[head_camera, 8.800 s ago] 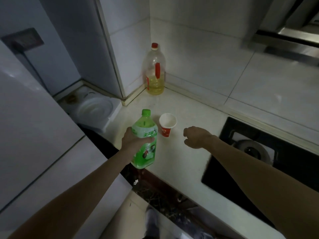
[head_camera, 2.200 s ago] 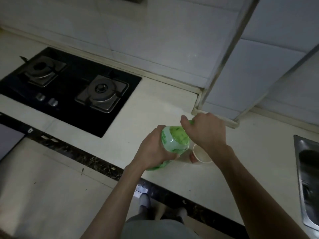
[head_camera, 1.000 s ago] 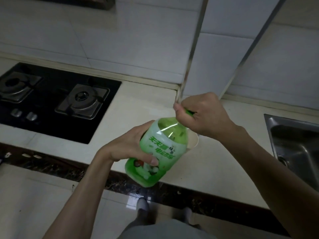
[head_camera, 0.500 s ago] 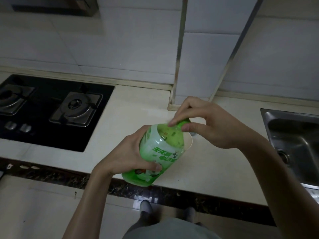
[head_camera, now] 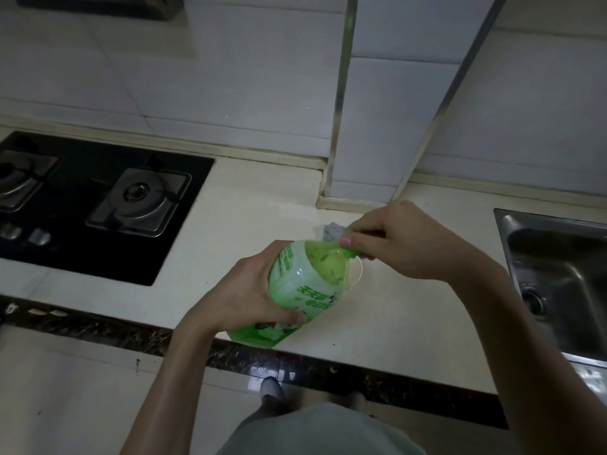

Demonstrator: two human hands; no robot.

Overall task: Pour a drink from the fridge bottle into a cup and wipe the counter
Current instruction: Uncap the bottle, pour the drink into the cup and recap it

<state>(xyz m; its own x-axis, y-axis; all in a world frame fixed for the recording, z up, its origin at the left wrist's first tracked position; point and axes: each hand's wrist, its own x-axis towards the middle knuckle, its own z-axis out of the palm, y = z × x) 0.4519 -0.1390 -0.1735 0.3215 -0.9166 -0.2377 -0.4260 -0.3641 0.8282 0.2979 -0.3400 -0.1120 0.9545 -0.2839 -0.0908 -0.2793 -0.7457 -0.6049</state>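
Note:
A green drink bottle (head_camera: 305,290) with a white and green label is tilted over the counter's front edge, its neck pointing up and to the right. My left hand (head_camera: 249,290) grips its body from the left side. My right hand (head_camera: 394,241) pinches the green cap (head_camera: 348,252) at the neck. Behind the bottle, only part of the paper cup's rim (head_camera: 357,274) shows on the pale counter (head_camera: 230,244). A grey-blue cloth (head_camera: 331,232) peeks out beyond my right thumb.
A black two-burner gas hob (head_camera: 98,198) is set into the counter at the left. A steel sink (head_camera: 558,277) lies at the right. A tiled wall column (head_camera: 377,133) juts onto the counter behind my hands. Floor and my feet show below.
The bottle has tipped a little further to the right and sits slightly lower. My right hand has turned on the cap, its fingers now curled tighter around it.

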